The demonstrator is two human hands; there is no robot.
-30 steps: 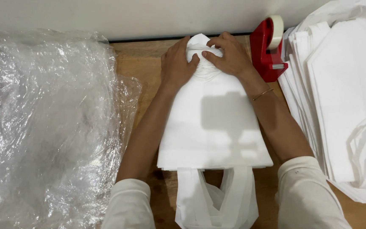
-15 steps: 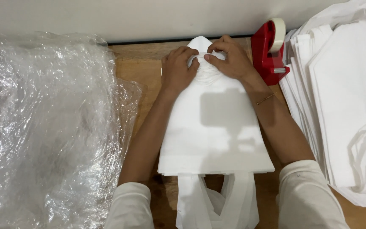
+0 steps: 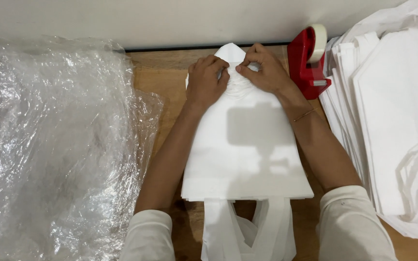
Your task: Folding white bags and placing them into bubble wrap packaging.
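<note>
Hands pinch white bag [image 3: 245,145] top (gathered); tape dispenser [image 3: 307,60] beside.

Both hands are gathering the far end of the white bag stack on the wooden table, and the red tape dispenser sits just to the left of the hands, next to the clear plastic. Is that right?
Not quite. The red tape dispenser sits to the right of the hands, beside the pile of white bags, not by the clear plastic sheeting on the left. The head view shows this. The left hand and right hand do gather the far end of the white bag stack.
</note>
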